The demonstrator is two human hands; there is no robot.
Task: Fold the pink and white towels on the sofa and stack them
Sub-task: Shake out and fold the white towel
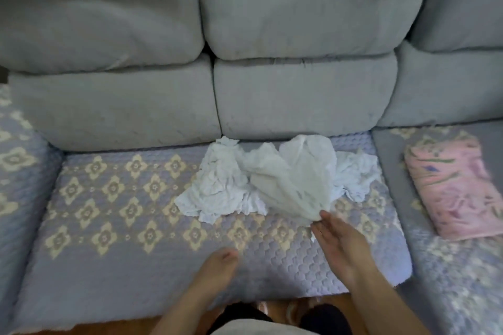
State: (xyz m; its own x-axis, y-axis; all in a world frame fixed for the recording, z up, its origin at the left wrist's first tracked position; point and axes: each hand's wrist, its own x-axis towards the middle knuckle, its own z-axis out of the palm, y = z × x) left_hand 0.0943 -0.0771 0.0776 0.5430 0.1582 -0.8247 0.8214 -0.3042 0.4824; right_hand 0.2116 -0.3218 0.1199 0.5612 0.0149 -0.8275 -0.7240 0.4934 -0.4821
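Crumpled white towels (226, 185) lie in a heap on the sofa seat (109, 226), close to the back cushions. One blurred white towel (294, 179) rises from the heap, and its lower corner meets the fingertips of my right hand (337, 239). That hand's fingers are nearly straight; whether they pinch the corner is unclear. My left hand (217, 261) hovers over the seat in front of the heap with loosely curled fingers and holds nothing. A folded pink towel (457, 187) lies flat on the seat section to the right.
Grey back cushions (299, 95) stand directly behind the heap. The seat wears a purple quilted cover with cream flower shapes. A padded arm (19, 171) closes off the left side. A wooden floor and my slippered feet (272, 307) show below the seat's front edge.
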